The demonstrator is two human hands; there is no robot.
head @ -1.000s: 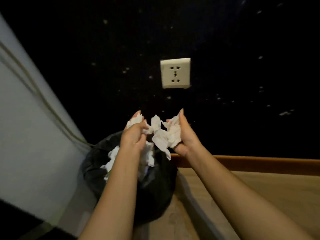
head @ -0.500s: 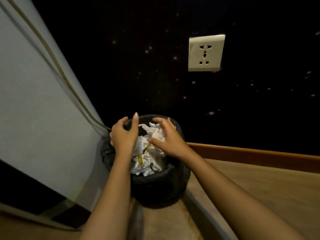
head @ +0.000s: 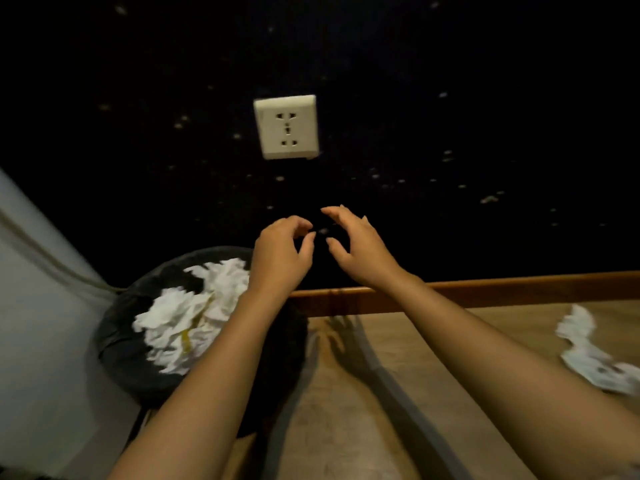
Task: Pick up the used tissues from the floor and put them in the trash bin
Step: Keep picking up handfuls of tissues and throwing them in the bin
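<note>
While tissues (head: 194,317) fill the bin (head: 117,344), left hand (head: 280,258) and right hand (head: 360,251) hover seemingly empty, fingers loosely curled.

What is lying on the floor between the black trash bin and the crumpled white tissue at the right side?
In the head view, only bare wooden floor and shadows lie between the black round trash bin and the crumpled white tissue.

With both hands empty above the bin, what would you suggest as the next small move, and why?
Probably reach the right hand down and right to the crumpled tissues on the floor: both it and the left hand are open and empty, and the trash bin already holds tissues.
</note>
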